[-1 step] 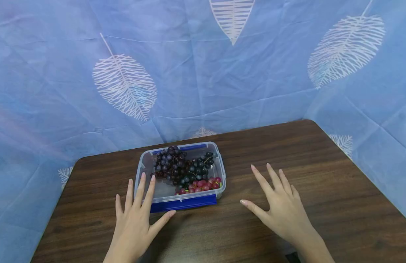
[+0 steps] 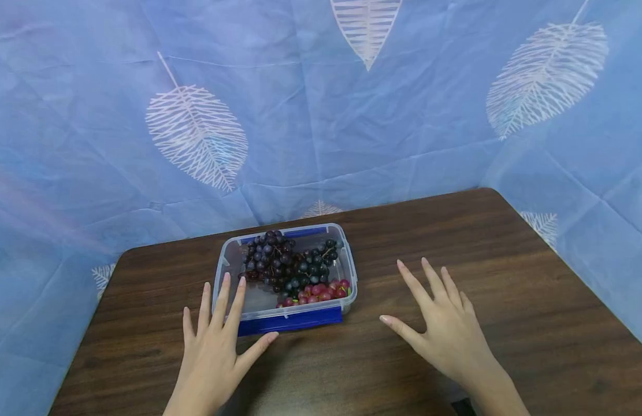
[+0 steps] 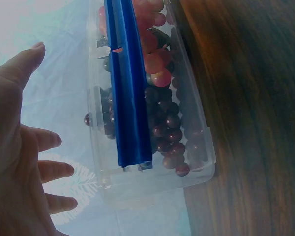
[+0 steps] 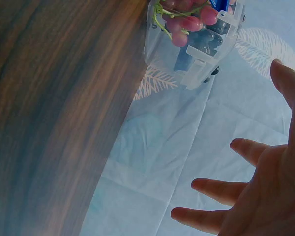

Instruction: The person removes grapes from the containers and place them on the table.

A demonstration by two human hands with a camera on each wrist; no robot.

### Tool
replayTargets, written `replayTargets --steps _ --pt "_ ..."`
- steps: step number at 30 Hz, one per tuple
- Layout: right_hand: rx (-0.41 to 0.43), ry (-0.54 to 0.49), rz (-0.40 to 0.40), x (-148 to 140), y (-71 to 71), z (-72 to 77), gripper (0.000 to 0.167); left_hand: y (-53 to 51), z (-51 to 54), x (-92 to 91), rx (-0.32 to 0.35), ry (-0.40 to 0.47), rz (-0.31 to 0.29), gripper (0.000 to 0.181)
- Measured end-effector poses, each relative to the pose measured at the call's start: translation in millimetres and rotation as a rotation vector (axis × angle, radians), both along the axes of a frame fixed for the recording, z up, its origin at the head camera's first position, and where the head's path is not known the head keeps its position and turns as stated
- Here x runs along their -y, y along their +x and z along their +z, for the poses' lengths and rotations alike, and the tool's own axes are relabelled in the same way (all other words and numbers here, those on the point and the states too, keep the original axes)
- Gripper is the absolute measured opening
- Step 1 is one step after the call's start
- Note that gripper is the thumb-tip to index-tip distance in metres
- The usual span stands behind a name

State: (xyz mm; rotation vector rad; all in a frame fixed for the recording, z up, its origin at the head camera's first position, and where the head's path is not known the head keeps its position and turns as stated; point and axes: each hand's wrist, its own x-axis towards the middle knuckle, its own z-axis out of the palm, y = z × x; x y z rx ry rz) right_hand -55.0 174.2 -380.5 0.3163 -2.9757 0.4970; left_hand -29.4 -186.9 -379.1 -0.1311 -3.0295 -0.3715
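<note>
A clear plastic box [image 2: 255,299] with blue clips stands on the table, holding dark purple grapes [image 2: 268,254], black grapes [image 2: 312,266] and pink-red grapes [image 2: 321,292]. The left hand [image 2: 211,352], fingers spread and straight, hovers at the box's front left corner, its fingertips overlapping the rim in the head view. In the left wrist view that hand [image 3: 10,123] is beside the box, with a gap between them. To the right of the box, the right hand [image 2: 451,335] is held with spread fingers and nothing in it; the right wrist view shows the same hand [image 4: 265,182].
The brown wooden table [image 2: 404,231] has rounded back corners. Behind and beside it hangs a blue cloth [image 2: 279,115] with white leaf prints. A small black object [image 2: 462,407] lies by the right wrist at the front edge of the view.
</note>
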Motion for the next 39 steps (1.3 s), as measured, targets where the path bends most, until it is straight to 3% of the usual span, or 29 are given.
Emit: replayTargets --steps 10,19,24,32,39 --pt "-0.001 -0.005 0.025 3 2.5 4.8 0.096 -7.8 -1.2 7.8 0.002 0.034 -0.007 0.103" --pt "0.068 -0.001 0.068 13 0.6 8.4 0.095 -5.3 -8.9 16.6 0.053 0.056 0.016 0.104" --pt "0.08 -0.014 0.097 18 -5.6 10.6 0.094 -7.7 -10.7 20.0 0.055 0.047 0.029 0.106" --pt "0.077 0.001 0.133 22 -12.6 9.5 0.093 -8.9 -15.2 21.8 -0.002 -0.039 0.042 0.109" --pt "0.052 0.001 0.198 29 -23.4 6.8 0.091 -10.2 -16.4 30.6 0.024 -0.001 0.052 0.108"
